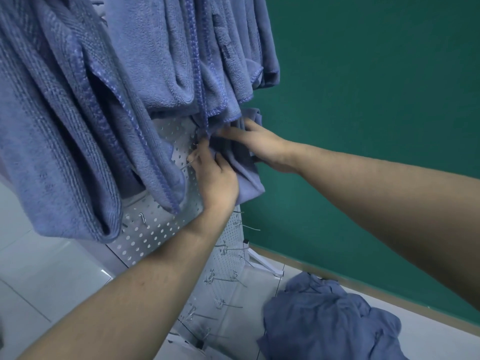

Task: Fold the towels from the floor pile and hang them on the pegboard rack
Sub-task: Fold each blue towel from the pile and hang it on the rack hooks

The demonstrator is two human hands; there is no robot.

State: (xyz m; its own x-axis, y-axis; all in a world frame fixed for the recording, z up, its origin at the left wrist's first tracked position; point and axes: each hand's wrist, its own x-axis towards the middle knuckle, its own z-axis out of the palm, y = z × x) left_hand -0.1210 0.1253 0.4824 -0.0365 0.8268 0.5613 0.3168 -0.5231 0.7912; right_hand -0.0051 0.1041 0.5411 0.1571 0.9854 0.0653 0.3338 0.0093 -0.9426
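Observation:
A folded blue towel (pixel 246 178) is held against the white pegboard rack (pixel 155 235) between both hands. My left hand (pixel 215 180) grips its left edge close to a metal peg (pixel 187 164). My right hand (pixel 259 146) holds the towel's upper right side with its fingers curled over the cloth. Several blue towels (pixel 166 61) hang on pegs above, and their lower edges cover the top of the held towel. A loose pile of blue towels (pixel 327 320) lies on the floor at the lower right.
Bare metal pegs (pixel 223 279) stick out of the lower pegboard below my hands. A large ribbed blue towel (pixel 52 131) hangs at the left. A green wall (pixel 376 100) runs behind, with a wooden skirting at the floor. White floor tiles (pixel 31 268) show at the lower left.

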